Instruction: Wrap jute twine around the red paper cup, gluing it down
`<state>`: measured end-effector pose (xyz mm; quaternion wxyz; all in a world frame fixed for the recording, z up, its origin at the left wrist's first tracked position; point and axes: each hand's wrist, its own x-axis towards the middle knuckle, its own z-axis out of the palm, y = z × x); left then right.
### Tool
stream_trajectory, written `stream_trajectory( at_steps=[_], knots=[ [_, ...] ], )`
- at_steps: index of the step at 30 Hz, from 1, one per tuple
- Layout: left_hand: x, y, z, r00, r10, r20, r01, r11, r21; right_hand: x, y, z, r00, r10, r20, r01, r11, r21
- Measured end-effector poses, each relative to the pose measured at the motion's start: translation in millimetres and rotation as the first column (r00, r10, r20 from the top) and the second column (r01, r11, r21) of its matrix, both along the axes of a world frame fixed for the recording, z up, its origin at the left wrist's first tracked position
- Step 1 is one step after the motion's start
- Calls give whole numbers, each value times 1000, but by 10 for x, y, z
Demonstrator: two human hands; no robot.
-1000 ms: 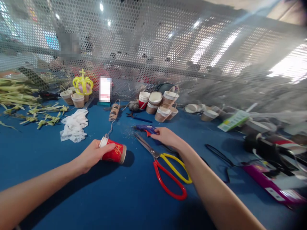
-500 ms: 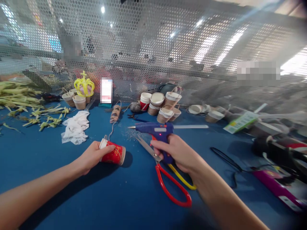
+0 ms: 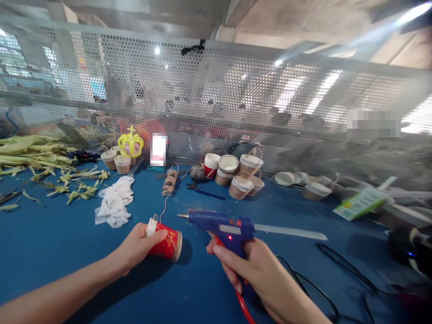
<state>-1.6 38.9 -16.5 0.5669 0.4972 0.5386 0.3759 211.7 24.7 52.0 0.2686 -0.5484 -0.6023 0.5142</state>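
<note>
My left hand [image 3: 137, 247] is closed around a red paper cup [image 3: 165, 240] lying on its side on the blue table [image 3: 50, 238], with twine running from the cup to a twine spool [image 3: 169, 180]. My right hand [image 3: 261, 276] grips the handle of a blue glue gun [image 3: 221, 225]. Its red light is on, its nozzle points left toward the cup, and a clear glue stick [image 3: 290, 231] sticks out of its back. Beneath my right hand only a bit of the red scissor handle [image 3: 243, 307] shows.
Several brown and white paper cups [image 3: 238, 173] stand near the perforated metal screen [image 3: 216, 99]. A yellow crown [image 3: 130, 143] tops more cups at left, beside green leaf strips [image 3: 37, 157] and a white cloth [image 3: 114, 207]. Black cable [image 3: 324, 292] and clutter lie at right.
My right hand picked the glue gun off the table, lifted it and brought its nozzle closer to the cup. The camera tilted upward. My left hand stayed on the cup.
</note>
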Motion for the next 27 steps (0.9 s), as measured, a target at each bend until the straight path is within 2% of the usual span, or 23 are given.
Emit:
stream_trajectory(
  at_steps=[6, 9, 15, 19, 21, 27],
  knots=[
    [0, 17, -28, 999, -35, 39, 34, 999, 27, 11, 16, -239, 1000, 5, 1, -5, 999, -37],
    [6, 25, -23, 999, -26, 34, 25, 999, 32, 10, 15, -287, 999, -20, 42, 20, 1000, -1],
    [10, 41, -30, 998, -38, 53, 36, 999, 37, -37, -44, -312, 998, -50, 36, 47, 994, 97],
    [11, 48, -25, 999, -29, -28, 31, 996, 79, -38, 8, -328, 1000, 0, -2, 0, 998, 63],
    [10, 50, -14, 999, -46, -27, 49, 995, 87, -21, 27, -316, 999, 36, -14, -35, 997, 67],
    [-9, 51, 15, 999, -52, -11, 53, 997, 63, 22, -9, -233, 998, 41, 43, -45, 995, 86]
  ],
)
